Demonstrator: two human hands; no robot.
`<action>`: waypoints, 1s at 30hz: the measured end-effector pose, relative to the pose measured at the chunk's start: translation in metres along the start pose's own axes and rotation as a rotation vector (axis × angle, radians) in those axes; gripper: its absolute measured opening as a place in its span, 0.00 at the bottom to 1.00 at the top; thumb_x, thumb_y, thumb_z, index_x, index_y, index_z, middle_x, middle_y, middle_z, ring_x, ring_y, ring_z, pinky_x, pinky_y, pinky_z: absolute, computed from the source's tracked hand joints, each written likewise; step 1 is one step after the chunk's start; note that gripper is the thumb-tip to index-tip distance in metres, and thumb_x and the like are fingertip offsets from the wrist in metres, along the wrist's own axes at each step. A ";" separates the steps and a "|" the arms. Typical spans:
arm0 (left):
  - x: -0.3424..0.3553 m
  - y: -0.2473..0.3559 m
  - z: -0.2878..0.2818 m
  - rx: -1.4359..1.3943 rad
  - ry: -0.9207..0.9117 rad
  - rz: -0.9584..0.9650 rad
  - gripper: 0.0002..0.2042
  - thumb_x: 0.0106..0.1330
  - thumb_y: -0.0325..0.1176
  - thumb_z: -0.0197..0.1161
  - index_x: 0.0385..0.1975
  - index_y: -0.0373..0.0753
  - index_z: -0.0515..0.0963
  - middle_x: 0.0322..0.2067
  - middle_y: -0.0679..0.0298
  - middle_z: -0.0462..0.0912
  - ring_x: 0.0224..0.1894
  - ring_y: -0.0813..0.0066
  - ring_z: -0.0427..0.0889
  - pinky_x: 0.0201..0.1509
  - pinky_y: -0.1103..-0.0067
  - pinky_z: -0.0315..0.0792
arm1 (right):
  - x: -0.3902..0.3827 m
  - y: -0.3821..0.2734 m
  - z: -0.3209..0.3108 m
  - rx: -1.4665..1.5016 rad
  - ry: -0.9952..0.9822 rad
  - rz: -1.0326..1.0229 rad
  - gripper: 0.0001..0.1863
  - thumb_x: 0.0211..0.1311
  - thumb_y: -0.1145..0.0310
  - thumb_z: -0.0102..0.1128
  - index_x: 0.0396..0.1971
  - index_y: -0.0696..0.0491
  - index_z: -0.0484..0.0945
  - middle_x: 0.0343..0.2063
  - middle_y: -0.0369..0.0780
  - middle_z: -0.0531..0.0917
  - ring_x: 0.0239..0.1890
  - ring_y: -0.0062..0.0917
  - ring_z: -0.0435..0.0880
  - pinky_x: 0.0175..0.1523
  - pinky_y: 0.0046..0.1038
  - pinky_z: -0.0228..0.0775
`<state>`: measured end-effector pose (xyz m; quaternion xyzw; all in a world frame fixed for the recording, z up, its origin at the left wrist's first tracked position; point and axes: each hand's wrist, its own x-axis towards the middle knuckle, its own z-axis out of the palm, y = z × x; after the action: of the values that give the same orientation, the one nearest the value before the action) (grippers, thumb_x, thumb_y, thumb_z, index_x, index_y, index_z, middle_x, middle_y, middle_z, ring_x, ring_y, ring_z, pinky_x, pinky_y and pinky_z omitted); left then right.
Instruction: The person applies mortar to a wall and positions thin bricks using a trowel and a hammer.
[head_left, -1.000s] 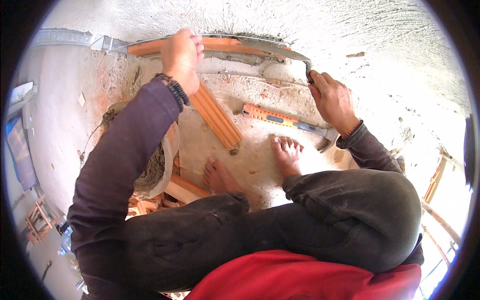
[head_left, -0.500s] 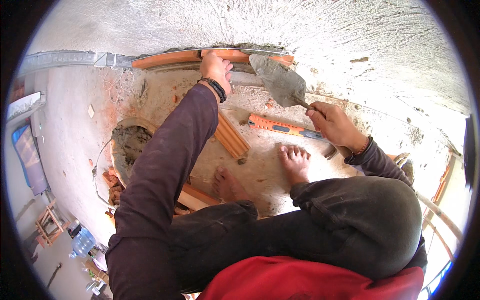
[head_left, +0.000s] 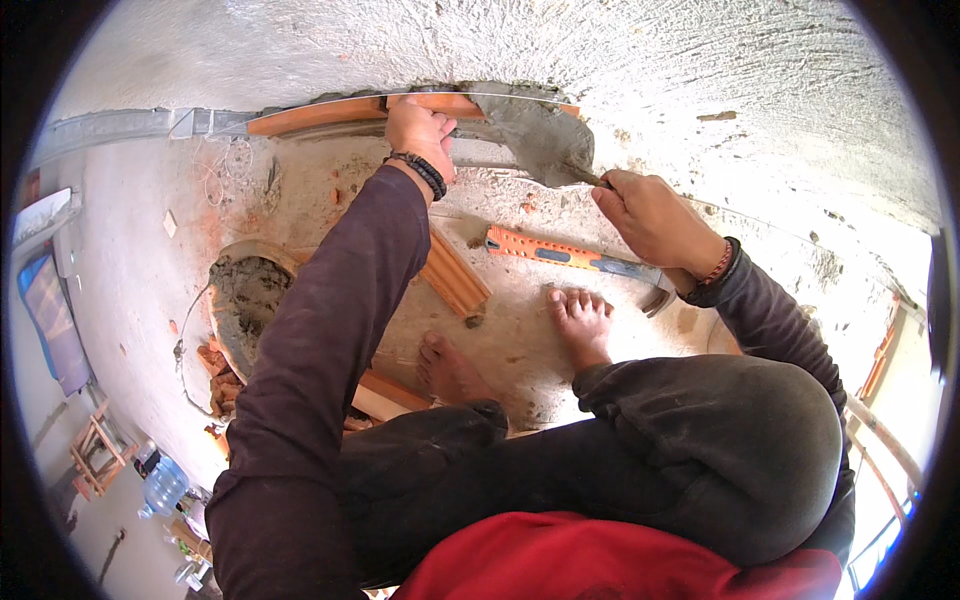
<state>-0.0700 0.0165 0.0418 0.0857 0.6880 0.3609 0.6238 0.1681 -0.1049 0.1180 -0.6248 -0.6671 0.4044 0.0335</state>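
As L hand [head_left: 420, 134] touches brick [head_left: 455, 105] — R hand [head_left: 660, 225] grips trowel [head_left: 543, 138].

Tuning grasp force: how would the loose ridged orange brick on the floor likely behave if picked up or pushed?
The ridged orange brick looks rigid but probably brittle: similar-coloured broken pieces lie off to the left. Lying flat with long straight edges, it would likely slide rather than roll. Its lengthwise grooves may make grip uneven across that face.

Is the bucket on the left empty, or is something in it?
Not empty: grey mortar shows inside the bucket. How full, I cannot tell; the left sleeve hides part of it.
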 end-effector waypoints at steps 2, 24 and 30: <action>-0.002 0.002 -0.001 0.027 -0.027 -0.001 0.32 0.75 0.54 0.35 0.66 0.33 0.65 0.62 0.55 0.74 0.57 0.67 0.76 0.61 0.73 0.61 | -0.006 -0.002 -0.009 -0.052 -0.007 0.041 0.19 0.72 0.59 0.48 0.34 0.63 0.76 0.29 0.59 0.80 0.37 0.56 0.81 0.43 0.49 0.70; -0.011 0.005 -0.001 0.010 -0.060 0.015 0.32 0.75 0.53 0.32 0.68 0.33 0.62 0.64 0.52 0.71 0.57 0.66 0.76 0.64 0.71 0.59 | -0.049 0.050 -0.010 0.118 0.058 0.137 0.16 0.74 0.62 0.49 0.32 0.62 0.73 0.22 0.51 0.75 0.25 0.43 0.75 0.34 0.40 0.66; -0.014 0.006 0.001 0.026 -0.062 0.010 0.33 0.75 0.52 0.31 0.69 0.33 0.59 0.65 0.50 0.70 0.58 0.64 0.76 0.66 0.71 0.59 | -0.028 0.075 0.021 0.021 0.164 -0.006 0.16 0.74 0.62 0.49 0.31 0.60 0.72 0.19 0.50 0.74 0.22 0.41 0.73 0.31 0.40 0.65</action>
<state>-0.0685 0.0134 0.0565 0.1084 0.6724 0.3521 0.6420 0.2236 -0.1473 0.0734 -0.6535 -0.6595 0.3589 0.0958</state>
